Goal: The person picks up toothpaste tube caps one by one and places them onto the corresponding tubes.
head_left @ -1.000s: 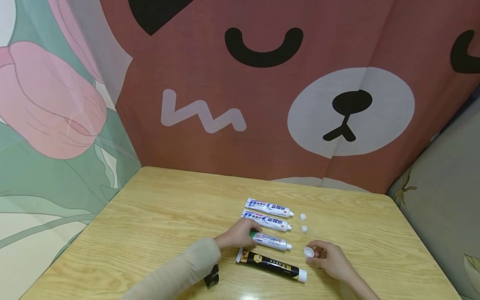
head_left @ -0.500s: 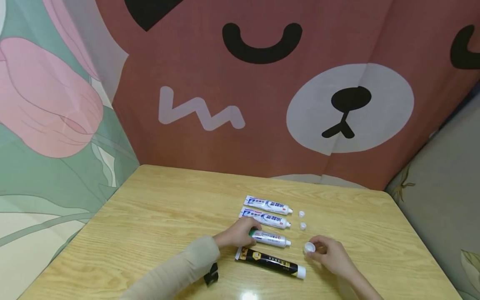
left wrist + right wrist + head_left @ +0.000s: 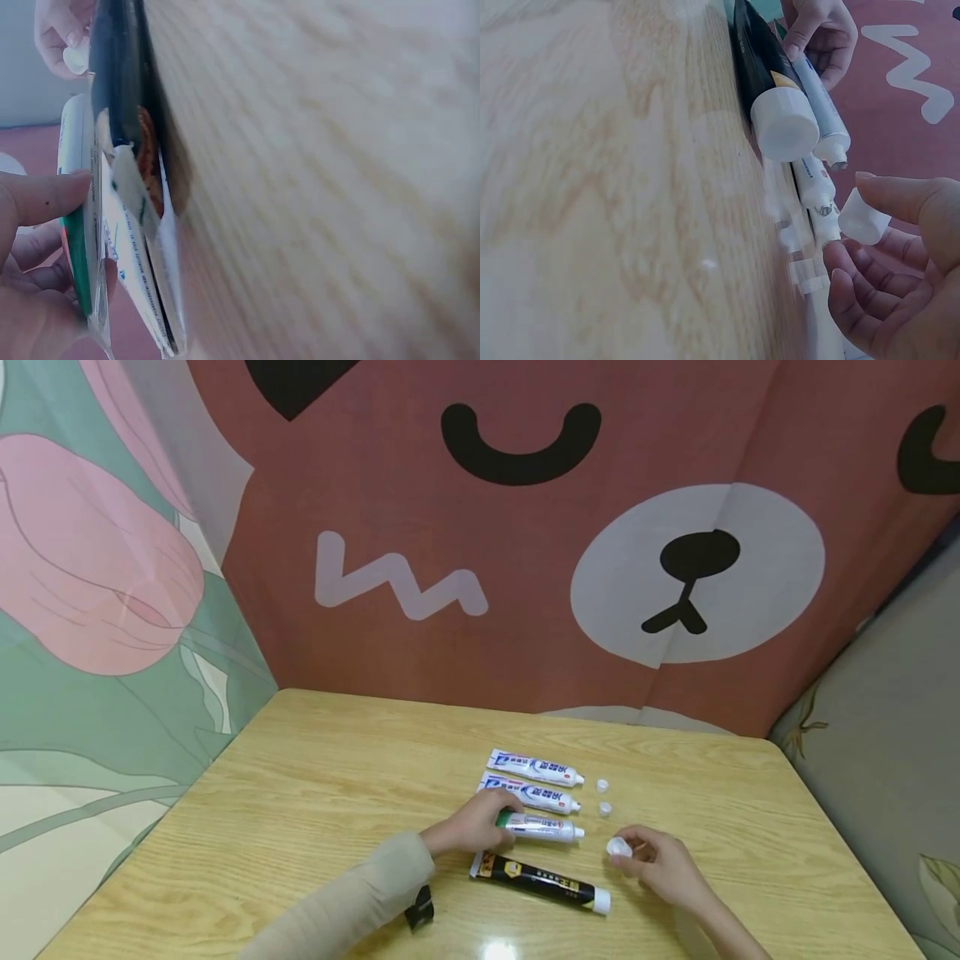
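Note:
My left hand [image 3: 477,821] grips the green tail end of a white toothpaste tube [image 3: 547,828] between thumb and fingers; its nozzle is uncapped and points right. To the right of that nozzle, my right hand [image 3: 660,864] pinches a white cap [image 3: 618,847] between thumb and fingers, apart from the tube. In the right wrist view the cap [image 3: 864,217] sits close by the bare nozzles. A black toothpaste tube [image 3: 540,882] with its white cap on lies nearer me. Beyond the gripped tube lie two white-and-blue toothpaste tubes [image 3: 534,767], both uncapped.
Two small white caps [image 3: 603,797] lie right of the far tubes' nozzles. A black object [image 3: 420,908] shows beside the left sleeve [image 3: 352,893] on the wooden table [image 3: 337,760]. A curtain with a bear print [image 3: 525,652] hangs behind the table.
The gripped tube has turned a little, its label now facing farther away. The cap in my right hand has tilted slightly. Both hands keep their holds, and the head view has shifted a little.

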The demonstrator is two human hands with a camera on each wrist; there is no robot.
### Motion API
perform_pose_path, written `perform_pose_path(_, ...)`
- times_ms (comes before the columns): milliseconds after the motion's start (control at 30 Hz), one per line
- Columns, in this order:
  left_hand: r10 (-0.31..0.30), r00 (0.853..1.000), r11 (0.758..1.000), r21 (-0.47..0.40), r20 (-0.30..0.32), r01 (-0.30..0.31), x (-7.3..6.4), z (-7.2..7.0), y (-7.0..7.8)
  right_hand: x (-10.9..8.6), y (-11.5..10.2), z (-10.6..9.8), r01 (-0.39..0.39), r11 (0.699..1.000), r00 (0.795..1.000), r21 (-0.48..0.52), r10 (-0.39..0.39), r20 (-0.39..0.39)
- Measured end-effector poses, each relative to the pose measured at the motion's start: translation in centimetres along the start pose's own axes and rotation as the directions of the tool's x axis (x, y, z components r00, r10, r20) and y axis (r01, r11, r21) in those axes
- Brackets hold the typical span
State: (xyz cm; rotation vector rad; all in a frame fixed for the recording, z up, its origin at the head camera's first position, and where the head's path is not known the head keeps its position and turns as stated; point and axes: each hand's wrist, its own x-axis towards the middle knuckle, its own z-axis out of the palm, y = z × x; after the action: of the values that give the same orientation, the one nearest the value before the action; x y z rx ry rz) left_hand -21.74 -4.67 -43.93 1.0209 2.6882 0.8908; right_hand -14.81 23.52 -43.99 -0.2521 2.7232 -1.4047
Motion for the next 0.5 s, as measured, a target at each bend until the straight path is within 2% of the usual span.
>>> perform_pose_path(133,0.043,0.999,0.999,-0.006,-0.022,-0.043,-0.17,-0.15,0.18,-0.02,-0.10,-0.03,0.019,1.000,1.000,0.023,-0.019,0.003)
perform_pose_path(233,0.073,0.997,0.997,-0.005,-0.037,-0.073,-0.23,-0.15,0.29,0.02,-0.17,-0.01,0.064,0.997,0.998,0.033,-0.065,0.005)
perform_pose_path(367,0.096,0.994,0.995,0.003,-0.054,-0.096,-0.19,-0.20,0.49,0.14,-0.30,-0.04,0.094,0.994,0.996,0.048,-0.094,0.009)
perform_pose_path(500,0.111,0.991,0.994,0.004,-0.068,-0.111,-0.21,-0.34,0.86,0.28,-0.60,-0.05,0.087,0.995,0.996,0.047,-0.087,-0.003)
